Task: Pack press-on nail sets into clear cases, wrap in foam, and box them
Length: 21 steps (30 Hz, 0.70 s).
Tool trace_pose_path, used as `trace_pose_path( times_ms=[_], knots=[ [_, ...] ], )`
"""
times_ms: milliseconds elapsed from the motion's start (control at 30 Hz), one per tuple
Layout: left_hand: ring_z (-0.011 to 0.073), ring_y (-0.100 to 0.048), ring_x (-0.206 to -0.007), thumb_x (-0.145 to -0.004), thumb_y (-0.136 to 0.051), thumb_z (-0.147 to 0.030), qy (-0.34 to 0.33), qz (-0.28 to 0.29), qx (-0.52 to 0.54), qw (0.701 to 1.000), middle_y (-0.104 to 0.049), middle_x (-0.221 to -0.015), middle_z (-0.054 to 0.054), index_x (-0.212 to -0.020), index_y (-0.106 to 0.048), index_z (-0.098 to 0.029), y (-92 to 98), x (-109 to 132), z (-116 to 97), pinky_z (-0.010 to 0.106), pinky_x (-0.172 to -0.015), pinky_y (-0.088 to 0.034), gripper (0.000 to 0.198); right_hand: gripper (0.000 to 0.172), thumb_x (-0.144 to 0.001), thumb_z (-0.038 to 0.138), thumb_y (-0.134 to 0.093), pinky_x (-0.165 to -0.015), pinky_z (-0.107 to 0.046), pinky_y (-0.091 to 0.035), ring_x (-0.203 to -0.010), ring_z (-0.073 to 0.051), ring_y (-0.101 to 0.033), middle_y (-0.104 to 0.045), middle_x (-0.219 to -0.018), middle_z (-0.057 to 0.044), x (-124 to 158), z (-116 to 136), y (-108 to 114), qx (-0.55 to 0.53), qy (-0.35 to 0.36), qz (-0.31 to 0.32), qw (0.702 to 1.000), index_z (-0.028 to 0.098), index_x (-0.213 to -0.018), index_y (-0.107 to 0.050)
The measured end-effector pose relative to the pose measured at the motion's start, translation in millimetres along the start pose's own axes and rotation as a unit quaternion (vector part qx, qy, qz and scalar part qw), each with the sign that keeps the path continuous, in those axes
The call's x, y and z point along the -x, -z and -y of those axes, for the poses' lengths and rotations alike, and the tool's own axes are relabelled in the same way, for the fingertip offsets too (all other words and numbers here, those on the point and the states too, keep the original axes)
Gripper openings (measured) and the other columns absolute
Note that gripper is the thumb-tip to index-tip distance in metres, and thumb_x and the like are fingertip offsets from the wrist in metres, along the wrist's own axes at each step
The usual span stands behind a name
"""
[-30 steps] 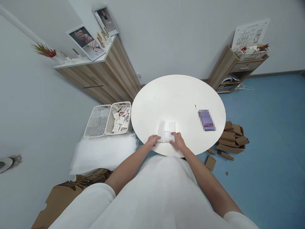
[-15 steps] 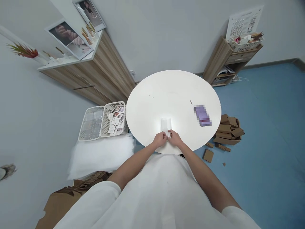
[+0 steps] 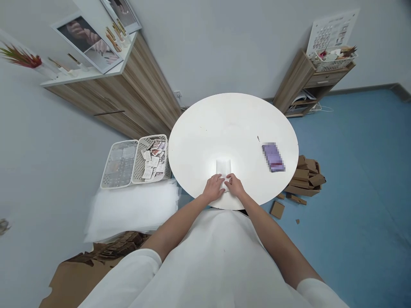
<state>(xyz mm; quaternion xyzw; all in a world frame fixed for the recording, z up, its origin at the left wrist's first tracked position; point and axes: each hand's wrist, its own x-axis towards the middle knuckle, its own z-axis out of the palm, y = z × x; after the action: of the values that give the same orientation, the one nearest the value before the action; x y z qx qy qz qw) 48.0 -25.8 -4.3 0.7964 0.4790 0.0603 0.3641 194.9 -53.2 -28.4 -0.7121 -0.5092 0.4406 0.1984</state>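
A small white folded sheet (image 3: 223,166) lies on the round white table (image 3: 234,124) near its front edge. My left hand (image 3: 214,188) and my right hand (image 3: 235,185) meet side by side on the near end of the sheet, fingers curled and pressing it down. The near part of the sheet is hidden under both hands. A purple object (image 3: 272,156) lies on the table to the right, apart from my hands.
Two white baskets (image 3: 136,161) stand left of the table, one with small printed packets. A stack of white sheets (image 3: 131,209) lies below them. Brown cardboard boxes (image 3: 305,179) sit on the blue floor at right. Wooden cabinets line the wall.
One second ago the sheet lay wider with my hands apart at its two ends. The sheet is now folded narrow and my hands have come together on its near end.
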Motion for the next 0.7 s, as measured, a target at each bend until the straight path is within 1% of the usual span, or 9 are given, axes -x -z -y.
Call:
trace_pose_path(
  times_ms=[67, 100, 200, 267, 367, 500, 600, 667, 700],
  knots=[
    [0.0253, -0.029, -0.124, -0.069, -0.061, -0.022, -0.010, -0.003, 0.017, 1.000, -0.039, -0.131, 0.004, -0.108, -0.049, -0.029, 0.0, 0, 0, 0.040, -0.102, -0.022, 0.042, 0.037, -0.077, 0.027, -0.044, -0.067, -0.028, -0.042, -0.075, -0.015, -0.053, -0.054, -0.084, -0.001, 9, -2, 5, 0.024, 0.033, 0.000, 0.999, 0.023, -0.113, -0.042],
    [0.0252, -0.029, -0.124, -0.069, -0.061, -0.023, -0.016, -0.006, 0.024, 1.000, -0.039, -0.130, 0.004, -0.108, -0.049, -0.029, -0.2, 1, 1, 0.039, -0.103, -0.021, 0.041, 0.042, -0.076, 0.027, -0.047, -0.072, -0.030, -0.042, -0.085, -0.017, -0.053, -0.054, -0.096, -0.004, 15, -3, 8, 0.052, 0.063, -0.009, 0.997, 0.022, -0.117, -0.040],
    [0.0260, -0.030, -0.124, -0.070, -0.059, -0.024, -0.040, -0.013, 0.033, 0.999, -0.041, -0.129, 0.005, -0.108, -0.049, -0.029, -0.6, 2, 4, 0.041, -0.103, -0.018, 0.040, 0.059, -0.070, 0.032, -0.059, -0.087, -0.038, -0.037, -0.114, -0.026, -0.038, -0.039, -0.128, -0.011, 25, -3, 12, 0.166, 0.152, -0.014, 0.974, 0.023, -0.123, -0.037],
    [0.0267, -0.030, -0.124, -0.070, -0.059, -0.025, -0.051, -0.013, 0.036, 0.998, -0.042, -0.129, 0.006, -0.110, -0.049, -0.028, 0.2, 2, 6, 0.043, -0.103, -0.015, 0.042, 0.068, -0.064, 0.031, -0.065, -0.091, -0.041, -0.033, -0.122, -0.028, -0.029, -0.029, -0.137, -0.010, 24, 0, 13, 0.222, 0.179, 0.012, 0.958, 0.024, -0.125, -0.035],
    [0.0270, -0.032, -0.122, -0.067, -0.061, -0.026, -0.035, -0.007, 0.047, 0.998, -0.045, -0.127, 0.007, -0.111, -0.048, -0.026, 4.7, -3, 5, 0.043, -0.102, -0.017, 0.046, 0.075, -0.062, 0.025, -0.067, -0.092, -0.041, -0.033, -0.123, -0.028, -0.028, -0.030, -0.137, -0.011, 14, 8, 10, 0.263, 0.178, 0.042, 0.947, 0.021, -0.128, -0.031],
    [0.0289, -0.042, -0.112, -0.063, -0.065, -0.032, -0.006, 0.009, 0.081, 0.997, -0.054, -0.114, 0.008, -0.106, -0.052, -0.024, 18.1, -10, 1, 0.041, -0.098, -0.025, 0.045, 0.064, -0.065, 0.017, -0.060, -0.087, -0.036, -0.037, -0.115, -0.026, -0.037, -0.039, -0.130, -0.013, 8, 15, 11, 0.258, 0.171, 0.048, 0.950, 0.017, -0.125, -0.036],
    [0.0292, -0.050, -0.101, -0.054, -0.071, -0.040, 0.000, 0.066, 0.122, 0.990, -0.060, -0.101, 0.007, -0.098, -0.057, -0.023, 27.0, -3, 1, 0.038, -0.092, -0.032, 0.049, 0.053, -0.066, 0.023, -0.059, -0.080, -0.033, -0.039, -0.101, -0.024, -0.047, -0.052, -0.114, -0.010, 18, 15, 17, 0.225, 0.163, 0.088, 0.957, 0.017, -0.116, -0.046],
    [0.0286, -0.052, -0.096, -0.047, -0.075, -0.041, -0.016, 0.110, 0.131, 0.985, -0.061, -0.098, 0.006, -0.098, -0.058, -0.024, 27.5, 6, 3, 0.036, -0.088, -0.036, 0.056, 0.045, -0.067, 0.027, -0.059, -0.077, -0.030, -0.039, -0.095, -0.022, -0.050, -0.057, -0.104, -0.007, 26, 13, 22, 0.198, 0.155, 0.125, 0.960, 0.019, -0.110, -0.051],
    [0.0283, -0.052, -0.096, -0.046, -0.075, -0.039, -0.028, 0.118, 0.133, 0.984, -0.060, -0.099, 0.006, -0.099, -0.058, -0.024, 25.8, 11, 5, 0.035, -0.087, -0.037, 0.057, 0.041, -0.067, 0.027, -0.058, -0.077, -0.029, -0.039, -0.095, -0.022, -0.050, -0.057, -0.103, -0.006, 29, 12, 24, 0.185, 0.153, 0.136, 0.961, 0.020, -0.108, -0.053]
  ],
)
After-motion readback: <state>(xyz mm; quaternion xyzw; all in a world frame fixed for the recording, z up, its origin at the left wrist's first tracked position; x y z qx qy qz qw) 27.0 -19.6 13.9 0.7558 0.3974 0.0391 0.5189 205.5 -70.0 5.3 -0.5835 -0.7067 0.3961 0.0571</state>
